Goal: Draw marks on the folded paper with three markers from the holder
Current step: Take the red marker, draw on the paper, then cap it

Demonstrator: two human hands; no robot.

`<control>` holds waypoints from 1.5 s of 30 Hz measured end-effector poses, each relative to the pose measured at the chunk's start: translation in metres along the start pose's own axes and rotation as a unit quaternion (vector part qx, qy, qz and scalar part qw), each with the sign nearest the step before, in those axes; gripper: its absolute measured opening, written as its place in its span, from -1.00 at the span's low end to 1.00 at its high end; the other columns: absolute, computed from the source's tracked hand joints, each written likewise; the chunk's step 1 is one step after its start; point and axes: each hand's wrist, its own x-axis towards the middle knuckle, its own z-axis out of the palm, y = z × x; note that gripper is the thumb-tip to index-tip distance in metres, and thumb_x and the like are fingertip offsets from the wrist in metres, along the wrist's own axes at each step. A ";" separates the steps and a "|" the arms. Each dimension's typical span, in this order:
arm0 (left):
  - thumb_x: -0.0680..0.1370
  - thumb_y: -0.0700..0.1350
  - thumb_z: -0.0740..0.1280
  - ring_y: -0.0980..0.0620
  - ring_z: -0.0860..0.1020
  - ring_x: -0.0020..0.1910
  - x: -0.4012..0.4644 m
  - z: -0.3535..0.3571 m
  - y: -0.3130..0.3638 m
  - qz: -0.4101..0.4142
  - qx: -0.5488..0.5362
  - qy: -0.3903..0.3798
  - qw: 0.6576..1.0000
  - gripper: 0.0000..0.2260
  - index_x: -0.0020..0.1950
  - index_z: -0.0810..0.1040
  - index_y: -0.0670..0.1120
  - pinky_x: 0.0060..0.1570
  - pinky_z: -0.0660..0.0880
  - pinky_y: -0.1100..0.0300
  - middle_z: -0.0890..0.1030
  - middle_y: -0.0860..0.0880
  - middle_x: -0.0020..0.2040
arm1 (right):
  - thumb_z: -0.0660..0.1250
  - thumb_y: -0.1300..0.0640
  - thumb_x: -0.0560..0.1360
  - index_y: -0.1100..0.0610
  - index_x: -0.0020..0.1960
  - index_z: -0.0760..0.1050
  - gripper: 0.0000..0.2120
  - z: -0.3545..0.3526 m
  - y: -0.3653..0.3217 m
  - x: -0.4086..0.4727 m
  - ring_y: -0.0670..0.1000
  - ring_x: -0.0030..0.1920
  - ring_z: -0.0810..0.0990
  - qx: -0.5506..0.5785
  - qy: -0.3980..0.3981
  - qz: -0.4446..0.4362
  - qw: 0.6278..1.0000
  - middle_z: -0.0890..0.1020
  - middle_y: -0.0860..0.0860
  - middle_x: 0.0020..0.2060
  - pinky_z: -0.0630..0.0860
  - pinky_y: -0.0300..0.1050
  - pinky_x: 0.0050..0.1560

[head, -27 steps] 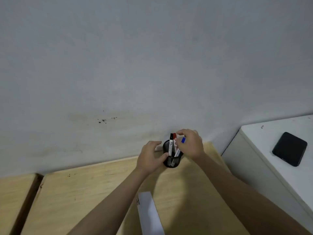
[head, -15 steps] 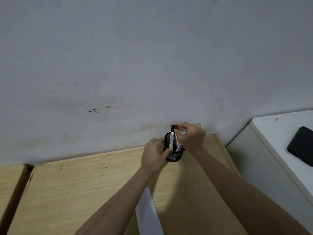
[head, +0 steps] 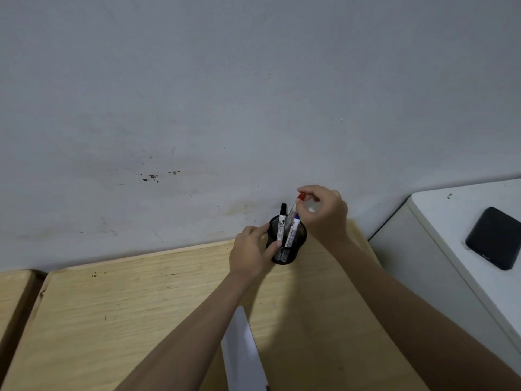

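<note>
A black mesh holder [head: 296, 251] stands at the far edge of the wooden table [head: 141, 306], against the wall. My left hand [head: 252, 251] grips its left side. Inside it stand a black-capped marker [head: 282, 222] and a blue-capped marker [head: 293, 230]. My right hand [head: 324, 213] pinches the red-capped marker [head: 298, 201] near its cap; the marker is raised partly out of the holder. The folded white paper [head: 242, 356] lies near me between my forearms, its lower end cut off by the frame.
A grey wall [head: 253, 94] rises right behind the holder. A white cabinet [head: 451, 221] stands to the right with a black phone [head: 494, 238] on top. A second wooden surface [head: 11, 294] adjoins the table at the left, across a dark gap.
My right hand has lifted the red-capped marker up from among the others, exposing the blue cap below. My left hand stays on the holder. The camera has shifted slightly.
</note>
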 end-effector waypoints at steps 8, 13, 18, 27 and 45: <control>0.48 0.16 0.29 -0.12 0.44 0.22 -0.001 -0.010 0.013 -0.015 0.062 -0.037 0.997 -0.52 0.37 0.41 0.05 0.06 0.51 0.00 0.51 -0.07 0.21 | 0.41 0.35 0.29 0.23 -0.28 0.53 -0.91 -0.061 -0.028 -0.011 -0.12 -0.47 0.47 0.102 0.080 0.086 0.988 0.51 -0.05 -0.54 0.40 -0.35 -0.35; 0.51 0.06 0.29 -0.13 0.44 0.25 -0.004 -0.014 0.011 0.007 0.026 -0.001 1.000 -0.58 0.33 0.45 -0.06 0.16 0.45 0.04 0.50 -0.10 0.24 | 0.42 0.34 0.31 0.19 -0.45 0.46 -0.78 -0.044 -0.024 -0.049 0.03 -0.42 0.62 0.315 0.076 0.299 0.897 0.63 0.16 -0.49 0.51 -0.16 -0.36; 0.51 -0.09 0.34 0.11 0.58 0.00 -0.019 -0.025 0.014 0.069 -0.148 0.084 0.983 -0.83 0.06 0.63 -0.07 -0.02 0.42 0.47 0.62 0.03 0.00 | 0.40 0.43 0.40 0.30 -0.36 0.49 -0.81 -0.011 -0.021 -0.083 0.07 -0.18 0.71 0.493 0.017 0.352 0.796 0.66 0.24 -0.29 0.64 -0.20 -0.15; 0.50 -0.16 0.36 0.25 0.56 -0.28 -0.046 -0.032 -0.021 0.111 -0.265 0.062 0.956 -0.85 0.00 0.67 -0.16 -0.20 0.46 0.41 0.68 -0.05 -0.15 | 0.41 0.37 0.41 0.19 -0.02 0.58 -0.82 0.035 -0.018 -0.121 -0.11 -0.20 0.68 0.507 -0.076 0.283 0.811 0.69 0.03 -0.20 0.60 -0.21 -0.04; 0.44 -0.34 0.38 -0.01 0.64 -0.26 -0.134 -0.036 -0.020 0.131 -0.297 0.047 0.945 -0.84 0.01 0.65 -0.23 -0.01 0.59 0.13 0.66 -0.06 -0.21 | 0.38 0.09 0.50 0.21 -0.13 0.58 -0.83 0.001 -0.032 -0.166 -0.04 -0.46 0.32 0.423 -0.108 0.129 0.890 0.47 0.08 -0.36 0.30 -0.14 -0.38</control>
